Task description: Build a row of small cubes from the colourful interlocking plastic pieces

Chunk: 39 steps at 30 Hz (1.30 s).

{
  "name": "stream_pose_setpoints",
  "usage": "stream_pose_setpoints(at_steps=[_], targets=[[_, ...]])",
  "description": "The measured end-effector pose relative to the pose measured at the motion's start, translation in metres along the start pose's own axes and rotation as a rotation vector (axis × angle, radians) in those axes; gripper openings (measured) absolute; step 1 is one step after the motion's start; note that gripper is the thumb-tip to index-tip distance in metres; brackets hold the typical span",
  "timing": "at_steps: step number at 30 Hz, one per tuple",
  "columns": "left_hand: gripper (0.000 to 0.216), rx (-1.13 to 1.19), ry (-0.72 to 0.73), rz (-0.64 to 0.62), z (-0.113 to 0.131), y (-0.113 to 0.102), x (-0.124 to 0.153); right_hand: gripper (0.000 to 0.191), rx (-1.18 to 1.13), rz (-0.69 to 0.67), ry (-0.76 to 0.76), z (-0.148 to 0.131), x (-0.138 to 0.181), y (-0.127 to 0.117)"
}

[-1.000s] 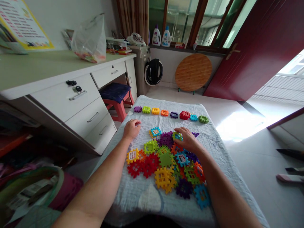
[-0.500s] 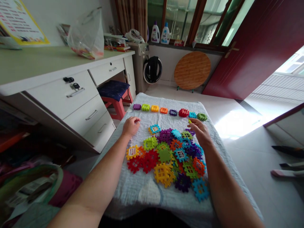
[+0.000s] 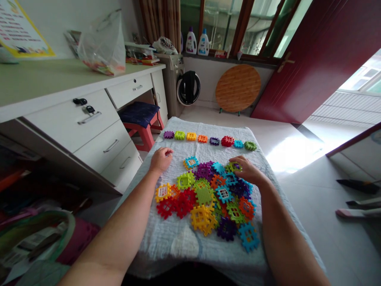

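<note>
My left hand (image 3: 161, 159) rests on the cloth left of the pile, fingers curled in, with nothing visible in it. At the pile's far right edge, my right hand (image 3: 248, 169) has thumb and fingers around a lime-green interlocking block (image 3: 230, 166); purple shows through its opening. Below lie more notched plastic blocks, among them a purple one (image 3: 204, 170), a red one (image 3: 185, 203), a yellow one (image 3: 200, 217) and a blue one (image 3: 249, 237). A blue-and-orange block (image 3: 191, 162) sits apart between my hands. Beyond, a row of coloured blocks runs from purple (image 3: 168, 135) to green (image 3: 250, 145).
Grey-blue cloth (image 3: 160, 248) covers the low table. To the left stand a white desk (image 3: 74, 131) and a red stool (image 3: 145, 135) with a dark cushion. A washing machine (image 3: 172, 83), a round wooden board (image 3: 238, 87) and a red door (image 3: 291, 79) are behind.
My right hand has come down and nearer to the pile, and the lime-green block in it now shows its face rather than its edge. My left hand stays put. The view has shifted slightly.
</note>
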<state>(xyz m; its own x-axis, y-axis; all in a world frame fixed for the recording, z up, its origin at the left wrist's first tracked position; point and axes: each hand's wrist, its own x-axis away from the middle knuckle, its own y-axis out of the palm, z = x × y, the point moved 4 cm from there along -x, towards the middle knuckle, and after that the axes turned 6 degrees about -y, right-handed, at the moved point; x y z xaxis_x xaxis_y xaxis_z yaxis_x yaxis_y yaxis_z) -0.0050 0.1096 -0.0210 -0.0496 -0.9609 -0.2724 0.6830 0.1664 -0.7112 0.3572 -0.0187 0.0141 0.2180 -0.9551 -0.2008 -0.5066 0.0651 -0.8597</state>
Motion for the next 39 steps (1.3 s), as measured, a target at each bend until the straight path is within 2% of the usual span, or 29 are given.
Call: stream_pose_setpoints(at_steps=[3,8,11,14,17,19,23,26,31,36,39], targets=[[0.022,0.002,0.012,0.0,0.0,0.0,0.0,0.053,0.014,-0.059,-0.041,-0.002,0.001,0.002],[0.021,-0.002,0.009,-0.001,0.0,-0.001,0.001,0.055,0.009,-0.08,-0.066,-0.004,0.003,0.005],[0.022,0.007,0.009,-0.007,0.0,0.0,0.001,0.053,0.004,-0.075,-0.075,-0.003,0.004,0.005],[0.022,0.015,0.011,0.001,-0.001,0.001,0.0,0.047,0.006,-0.003,-0.063,-0.011,0.002,-0.001],[0.022,0.009,0.009,0.003,-0.001,0.002,-0.001,0.044,-0.008,0.097,-0.077,-0.042,-0.007,-0.006],[0.021,0.008,0.01,0.002,0.0,0.001,0.0,0.042,-0.042,0.088,-0.146,-0.076,-0.016,-0.003],[0.02,0.011,-0.002,0.004,0.003,0.0,0.001,0.038,0.002,-0.09,-0.326,-0.148,-0.038,0.026],[0.02,0.014,-0.011,0.001,0.004,-0.001,0.002,0.043,0.107,-0.214,-0.381,-0.179,-0.049,0.056],[0.021,0.03,-0.012,-0.008,0.004,-0.001,0.002,0.046,0.276,-0.349,-0.348,-0.191,-0.055,0.089],[0.021,0.04,-0.011,-0.007,0.004,-0.001,0.001,0.047,0.34,-0.395,-0.334,-0.197,-0.055,0.09],[0.02,0.028,-0.012,-0.01,0.006,-0.002,0.002,0.046,0.326,-0.377,-0.35,-0.2,-0.055,0.084]])
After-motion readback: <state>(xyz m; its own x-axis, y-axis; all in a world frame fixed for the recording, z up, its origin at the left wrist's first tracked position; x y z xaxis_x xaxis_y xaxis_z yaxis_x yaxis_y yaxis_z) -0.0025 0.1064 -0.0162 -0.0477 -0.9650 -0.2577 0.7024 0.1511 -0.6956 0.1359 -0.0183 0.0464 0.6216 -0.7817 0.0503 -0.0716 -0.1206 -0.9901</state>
